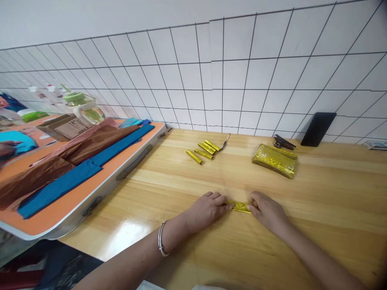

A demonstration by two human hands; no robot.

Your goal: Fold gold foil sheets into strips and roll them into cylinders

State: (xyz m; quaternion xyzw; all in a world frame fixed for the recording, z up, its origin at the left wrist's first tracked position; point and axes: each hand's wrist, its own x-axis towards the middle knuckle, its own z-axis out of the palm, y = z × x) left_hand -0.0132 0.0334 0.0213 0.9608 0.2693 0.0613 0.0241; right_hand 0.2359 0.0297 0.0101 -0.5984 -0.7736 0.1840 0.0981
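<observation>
Pinching a gold strip from both ends

Both bare hands work low over a pale wooden table (151, 193). The left hand (210, 210) has its fingers curled down on the left end of a narrow, shiny gold strip (241, 206), gripping it between thumb and fingers. The right hand (267, 211) grasps the opposite end, thumb in front and fingers bent. The strip lies between the two hands, close to the tabletop, its middle uncovered. A silver bangle (161, 239) circles the left wrist.

Beyond the left hand, several slim gold rolls (203, 154) lie near one another, with a pen (225, 142) just beside them. Beyond the right hand sits a stack of patterned gold sheets (275, 160); a dark hair clip (284, 142) lies behind it, and a black flat object (318, 129) leans against the tiled wall (236, 76).

To the left, an orange-topped table (48, 219) bears blue cloth (115, 147), brown cloth (93, 145) and a cardboard box (65, 127). At the far left edge, another person's hand (9, 149) is partly visible.
</observation>
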